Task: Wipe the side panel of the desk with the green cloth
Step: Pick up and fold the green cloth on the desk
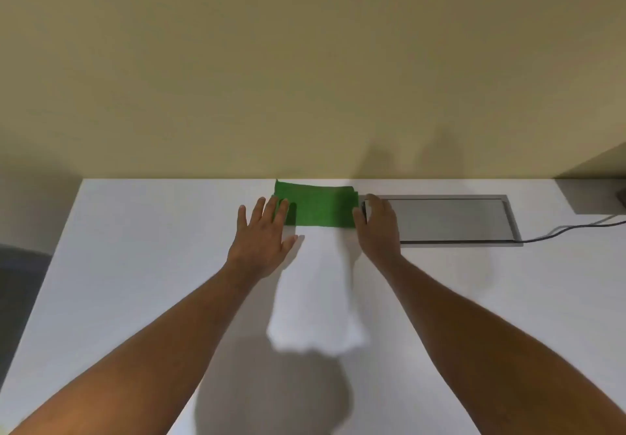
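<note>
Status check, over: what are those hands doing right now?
Left hand open, fingertips on green cloth. Right hand at its other end, grip unclear. Nothing blocking.

The white surface [135, 265] fills the lower half of the frame, its far edge meeting the beige wall. My folded green cloth [318, 209] lies flat at the centre, close to that far edge. Just right of it a grey rectangular cover plate [450, 219] sits in the surface, and a dark cable [569, 229] trails from its lower right corner toward the right edge of the frame.
</note>
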